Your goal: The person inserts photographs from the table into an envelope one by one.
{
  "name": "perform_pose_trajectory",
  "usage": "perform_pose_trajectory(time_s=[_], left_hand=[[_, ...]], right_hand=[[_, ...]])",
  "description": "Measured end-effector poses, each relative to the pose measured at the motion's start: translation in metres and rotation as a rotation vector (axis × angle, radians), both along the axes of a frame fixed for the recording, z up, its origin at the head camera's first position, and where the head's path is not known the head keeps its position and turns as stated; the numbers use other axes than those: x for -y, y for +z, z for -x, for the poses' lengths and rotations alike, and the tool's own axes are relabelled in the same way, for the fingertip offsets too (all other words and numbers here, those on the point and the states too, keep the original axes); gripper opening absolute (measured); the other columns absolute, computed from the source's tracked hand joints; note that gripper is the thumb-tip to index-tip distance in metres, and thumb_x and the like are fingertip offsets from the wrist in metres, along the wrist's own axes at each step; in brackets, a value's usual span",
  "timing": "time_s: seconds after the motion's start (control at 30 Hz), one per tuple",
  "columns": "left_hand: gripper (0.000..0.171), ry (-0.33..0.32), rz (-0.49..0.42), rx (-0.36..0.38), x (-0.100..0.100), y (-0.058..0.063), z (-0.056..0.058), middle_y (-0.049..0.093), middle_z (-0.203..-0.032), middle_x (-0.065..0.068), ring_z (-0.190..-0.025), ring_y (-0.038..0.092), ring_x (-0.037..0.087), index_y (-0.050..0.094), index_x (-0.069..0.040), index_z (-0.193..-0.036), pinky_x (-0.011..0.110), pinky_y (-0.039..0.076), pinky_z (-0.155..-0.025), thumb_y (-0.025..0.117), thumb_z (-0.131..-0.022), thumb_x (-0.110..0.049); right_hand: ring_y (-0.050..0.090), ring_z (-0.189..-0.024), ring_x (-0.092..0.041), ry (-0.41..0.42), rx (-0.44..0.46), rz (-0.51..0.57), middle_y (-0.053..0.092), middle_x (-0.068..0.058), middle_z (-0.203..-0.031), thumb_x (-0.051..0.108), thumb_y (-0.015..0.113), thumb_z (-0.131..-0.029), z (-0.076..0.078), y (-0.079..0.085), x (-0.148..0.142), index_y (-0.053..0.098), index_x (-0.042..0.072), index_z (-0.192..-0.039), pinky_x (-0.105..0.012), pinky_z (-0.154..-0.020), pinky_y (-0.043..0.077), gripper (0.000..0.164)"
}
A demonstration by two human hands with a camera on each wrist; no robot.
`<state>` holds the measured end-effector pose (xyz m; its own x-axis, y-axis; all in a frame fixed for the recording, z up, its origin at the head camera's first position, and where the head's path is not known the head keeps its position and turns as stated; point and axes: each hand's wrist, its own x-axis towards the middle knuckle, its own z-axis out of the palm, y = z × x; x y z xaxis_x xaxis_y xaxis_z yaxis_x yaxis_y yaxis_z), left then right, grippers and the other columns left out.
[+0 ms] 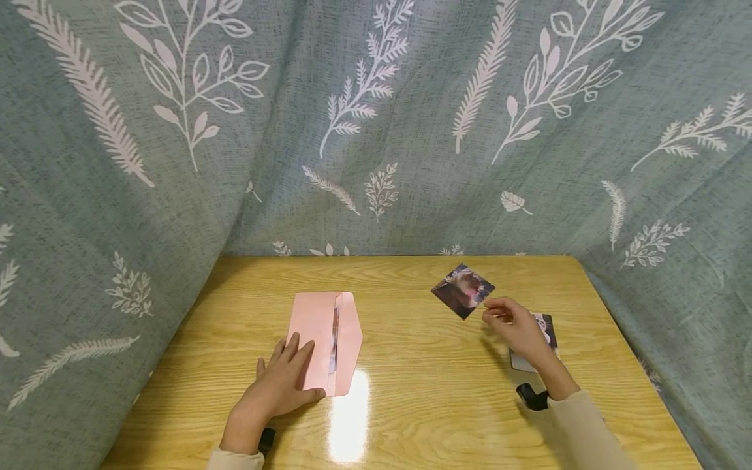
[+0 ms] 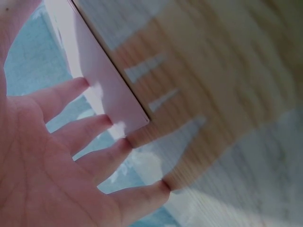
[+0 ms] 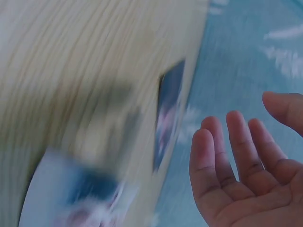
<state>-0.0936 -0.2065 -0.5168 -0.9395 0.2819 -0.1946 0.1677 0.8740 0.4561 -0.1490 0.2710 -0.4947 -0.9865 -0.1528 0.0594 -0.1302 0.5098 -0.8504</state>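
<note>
A pink envelope (image 1: pixel 313 326) lies on the table with its flap folded out to the right; a strip of a printed picture shows in its opening. My left hand (image 1: pixel 281 380) rests on the envelope's lower left part, fingers spread. In the left wrist view, fingertips touch the envelope's edge (image 2: pixel 106 78) and the tabletop. Near the back right, a dark photo (image 1: pixel 464 291) lies turned like a diamond. Just beside its lower right corner is my right hand (image 1: pixel 517 329), holding nothing, its fingers loosely bent. Another photo (image 1: pixel 523 362) is partly hidden under the right hand and wrist.
The wooden table (image 1: pixel 405 365) ends at a grey-green leaf-patterned curtain (image 1: pixel 376 130) behind and on both sides. A black wrist strap (image 1: pixel 531 396) is on the right arm. Light glares off the table beside the envelope.
</note>
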Motion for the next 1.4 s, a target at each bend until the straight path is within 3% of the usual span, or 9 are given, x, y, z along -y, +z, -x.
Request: perform_pose_trajectory(time_s=[0.17, 0.37, 0.53, 0.73, 0.93, 1.13, 1.27, 1.4], left_hand=[[0.097, -0.001, 0.002, 0.002, 0.001, 0.000, 0.000, 0.018, -0.162, 0.025, -0.146, 0.013, 0.051, 0.037, -0.011, -0.156, 0.082, 0.012, -0.101, 0.079, -0.080, -0.054], [0.096, -0.002, 0.000, 0.007, 0.000, 0.001, 0.000, 0.017, -0.162, 0.025, -0.146, 0.012, 0.051, 0.037, -0.011, -0.156, 0.081, 0.011, -0.101, 0.079, -0.081, -0.054], [0.097, 0.001, -0.001, 0.019, 0.000, 0.001, 0.000, 0.016, -0.162, 0.025, -0.146, 0.011, 0.051, 0.036, -0.011, -0.156, 0.081, 0.011, -0.101, 0.079, -0.081, -0.054], [0.098, 0.006, -0.001, 0.036, 0.000, 0.001, 0.001, 0.015, -0.163, 0.024, -0.146, 0.010, 0.051, 0.035, -0.012, -0.157, 0.082, 0.009, -0.101, 0.079, -0.081, -0.055], [0.098, 0.002, -0.003, 0.025, 0.000, 0.000, 0.001, 0.015, -0.163, 0.024, -0.146, 0.010, 0.051, 0.035, -0.012, -0.157, 0.082, 0.010, -0.101, 0.079, -0.080, -0.055], [0.097, 0.000, -0.005, 0.014, 0.000, 0.000, 0.000, 0.017, -0.162, 0.025, -0.146, 0.010, 0.051, 0.037, -0.011, -0.156, 0.081, 0.010, -0.102, 0.079, -0.080, -0.055], [0.097, 0.003, -0.005, 0.012, 0.000, 0.000, 0.000, 0.017, -0.162, 0.025, -0.146, 0.011, 0.051, 0.037, -0.011, -0.156, 0.081, 0.010, -0.101, 0.080, -0.080, -0.054], [0.097, 0.004, -0.010, 0.013, 0.000, 0.001, 0.000, 0.017, -0.162, 0.025, -0.146, 0.011, 0.050, 0.037, -0.011, -0.156, 0.082, 0.010, -0.101, 0.080, -0.080, -0.053]], right_hand=[[0.058, -0.110, -0.035, -0.075, -0.008, -0.120, 0.063, -0.020, -0.121, 0.026, 0.059, -0.103, -0.006, 0.000, -0.034, 0.055, -0.003, -0.132, -0.042, -0.088, 0.051, 0.041], [0.049, -0.120, -0.051, -0.146, 0.063, -0.266, 0.048, -0.032, -0.137, 0.028, 0.057, -0.104, -0.007, -0.003, -0.072, 0.047, -0.006, -0.139, -0.061, -0.091, 0.046, 0.049], [0.040, -0.123, -0.061, -0.110, 0.095, -0.397, 0.039, -0.042, -0.138, 0.024, 0.063, -0.100, -0.004, -0.011, -0.099, 0.040, -0.013, -0.142, -0.069, -0.091, 0.041, 0.061], [0.028, -0.125, -0.066, -0.074, 0.133, -0.500, 0.031, -0.048, -0.140, 0.033, 0.070, -0.095, -0.001, -0.022, -0.115, 0.034, -0.017, -0.144, -0.074, -0.098, 0.025, 0.080], [0.028, -0.125, -0.064, -0.072, 0.108, -0.545, 0.033, -0.048, -0.138, 0.037, 0.071, -0.093, 0.000, -0.027, -0.116, 0.037, -0.019, -0.141, -0.073, -0.100, 0.017, 0.080], [0.033, -0.121, -0.063, -0.095, 0.080, -0.551, 0.041, -0.046, -0.132, 0.031, 0.072, -0.093, 0.002, -0.028, -0.116, 0.044, -0.017, -0.136, -0.072, -0.099, 0.019, 0.071], [0.050, -0.104, -0.057, -0.160, 0.018, -0.525, 0.054, -0.041, -0.116, 0.019, 0.073, -0.092, 0.002, -0.029, -0.116, 0.052, -0.017, -0.125, -0.067, -0.089, 0.037, 0.053], [0.058, -0.096, -0.051, -0.233, 0.044, -0.432, 0.057, -0.036, -0.110, 0.014, 0.066, -0.097, 0.001, -0.027, -0.115, 0.052, -0.015, -0.122, -0.058, -0.075, 0.049, 0.041]])
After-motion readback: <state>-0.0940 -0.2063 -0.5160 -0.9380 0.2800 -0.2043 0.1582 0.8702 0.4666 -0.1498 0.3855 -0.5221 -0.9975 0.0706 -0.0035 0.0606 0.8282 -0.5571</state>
